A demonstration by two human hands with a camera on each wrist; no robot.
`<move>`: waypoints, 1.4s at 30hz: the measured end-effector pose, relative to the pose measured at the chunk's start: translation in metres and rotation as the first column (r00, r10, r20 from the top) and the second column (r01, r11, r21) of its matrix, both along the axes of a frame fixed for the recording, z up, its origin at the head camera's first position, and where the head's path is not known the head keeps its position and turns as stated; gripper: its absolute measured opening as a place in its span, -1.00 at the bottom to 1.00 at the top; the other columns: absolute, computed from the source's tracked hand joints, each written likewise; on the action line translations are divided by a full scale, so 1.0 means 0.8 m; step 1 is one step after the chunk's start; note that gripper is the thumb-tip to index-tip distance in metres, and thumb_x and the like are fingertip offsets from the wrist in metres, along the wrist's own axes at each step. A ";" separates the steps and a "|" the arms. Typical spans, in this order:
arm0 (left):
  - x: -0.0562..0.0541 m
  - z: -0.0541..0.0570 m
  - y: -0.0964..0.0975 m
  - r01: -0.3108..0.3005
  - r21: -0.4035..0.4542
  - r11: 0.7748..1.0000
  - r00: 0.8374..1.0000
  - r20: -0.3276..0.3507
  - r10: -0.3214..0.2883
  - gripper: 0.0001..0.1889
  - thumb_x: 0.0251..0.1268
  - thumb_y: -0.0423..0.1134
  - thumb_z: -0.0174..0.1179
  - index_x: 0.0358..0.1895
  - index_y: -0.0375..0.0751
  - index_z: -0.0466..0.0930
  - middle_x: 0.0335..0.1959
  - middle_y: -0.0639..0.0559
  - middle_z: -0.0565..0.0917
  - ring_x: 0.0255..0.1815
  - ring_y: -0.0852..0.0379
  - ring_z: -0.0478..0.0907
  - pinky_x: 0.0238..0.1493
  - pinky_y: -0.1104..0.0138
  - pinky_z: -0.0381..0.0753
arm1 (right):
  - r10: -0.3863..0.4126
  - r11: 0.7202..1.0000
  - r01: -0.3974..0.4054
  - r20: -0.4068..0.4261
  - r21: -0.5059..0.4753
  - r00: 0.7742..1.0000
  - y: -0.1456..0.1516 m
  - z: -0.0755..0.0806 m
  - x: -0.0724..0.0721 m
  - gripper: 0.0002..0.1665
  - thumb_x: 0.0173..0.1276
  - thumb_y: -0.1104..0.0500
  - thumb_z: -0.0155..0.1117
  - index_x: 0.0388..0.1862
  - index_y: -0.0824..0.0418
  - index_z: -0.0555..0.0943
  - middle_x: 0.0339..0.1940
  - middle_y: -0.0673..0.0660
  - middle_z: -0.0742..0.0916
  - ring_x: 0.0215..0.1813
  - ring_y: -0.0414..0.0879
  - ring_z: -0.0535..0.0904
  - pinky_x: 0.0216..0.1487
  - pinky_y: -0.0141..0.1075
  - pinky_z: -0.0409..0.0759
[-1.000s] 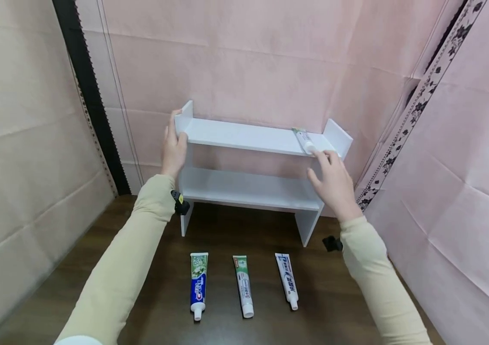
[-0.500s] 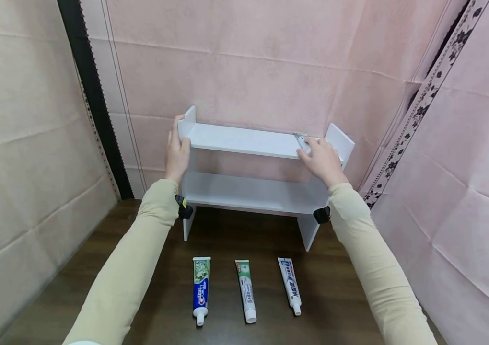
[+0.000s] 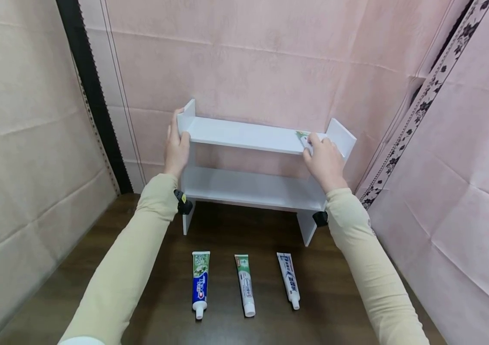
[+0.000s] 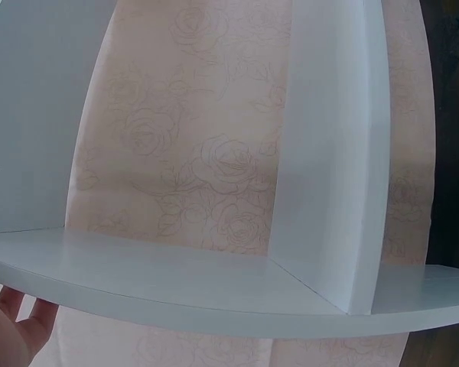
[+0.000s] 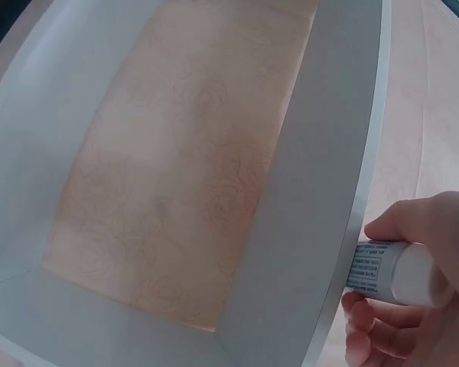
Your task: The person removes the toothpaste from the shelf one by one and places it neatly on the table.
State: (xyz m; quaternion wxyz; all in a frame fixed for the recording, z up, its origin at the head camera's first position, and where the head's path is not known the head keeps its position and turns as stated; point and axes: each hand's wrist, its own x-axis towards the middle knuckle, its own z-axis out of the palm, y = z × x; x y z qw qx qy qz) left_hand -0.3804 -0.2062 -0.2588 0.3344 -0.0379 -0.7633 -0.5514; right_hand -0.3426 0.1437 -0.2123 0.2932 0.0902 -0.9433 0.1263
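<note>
A white two-tier shelf [image 3: 244, 188] stands at the back of the table. My left hand [image 3: 177, 152] grips its left side panel, thumb toward the front; the left wrist view shows its fingers [image 4: 38, 321] at the panel's edge. On the top tier, near the right end, lies a toothpaste tube [image 3: 302, 137] with a green-and-white tail end toward the back. My right hand [image 3: 325, 163] holds it by the cap end, which the hand hides in the head view. In the right wrist view, the thumb and fingers are around the white tube [image 5: 376, 269] beside its cap.
Three more toothpaste tubes lie in a row before the shelf: a blue-and-green one [image 3: 200, 282], a green-and-white one [image 3: 245, 286] and a white-and-blue one [image 3: 288, 279]. Pale fabric [image 3: 261, 72] hangs behind the shelf and at both sides of the brown table [image 3: 158, 306].
My right hand has moved in from the cap's end, up over the tube, and now holds it. The left hand stays on the side panel.
</note>
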 end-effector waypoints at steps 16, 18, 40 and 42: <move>0.003 0.001 0.001 0.014 0.016 1.000 1.000 0.002 -0.014 -0.38 0.36 -0.28 -0.25 0.41 0.46 0.10 0.31 -0.09 0.32 0.03 0.02 0.32 -0.09 0.26 0.29 | 0.015 0.999 -0.012 -0.086 0.030 0.996 0.005 -0.013 0.027 -0.72 0.37 0.12 -0.02 -0.01 0.22 0.45 -0.49 0.34 0.66 -0.55 0.12 0.44 -0.57 -0.13 0.31; 0.003 0.001 0.001 0.010 0.014 1.000 1.000 0.007 -0.011 -0.38 0.36 -0.27 -0.24 0.41 0.47 0.10 0.29 -0.09 0.32 0.02 0.02 0.33 -0.09 0.26 0.30 | 0.015 1.000 -0.014 -0.097 0.019 0.995 0.004 -0.017 0.031 -0.74 0.37 0.13 -0.01 -0.03 0.21 0.45 -0.49 0.33 0.65 -0.57 0.10 0.43 -0.60 -0.15 0.28; -0.002 0.004 0.002 -0.007 -0.006 1.000 1.000 0.007 0.007 -0.37 0.34 -0.27 -0.24 0.43 0.42 0.08 0.26 -0.15 0.34 0.00 -0.01 0.33 -0.15 0.27 0.30 | 0.015 1.000 -0.023 -0.313 -0.021 0.950 0.004 -0.067 0.088 -0.69 0.31 0.13 0.11 -0.02 0.24 0.48 -0.52 0.32 0.67 -0.69 0.14 0.46 -0.72 -0.10 0.32; -0.001 0.003 0.000 -0.006 0.000 1.000 1.000 0.001 0.006 -0.37 0.34 -0.28 -0.24 0.43 0.41 0.09 0.26 -0.15 0.33 0.00 -0.01 0.33 -0.14 0.27 0.30 | 0.026 0.998 -0.039 -0.298 -0.038 0.954 0.005 -0.068 0.095 -0.69 0.31 0.12 0.12 -0.02 0.24 0.48 -0.50 0.32 0.69 -0.69 0.13 0.47 -0.72 -0.13 0.30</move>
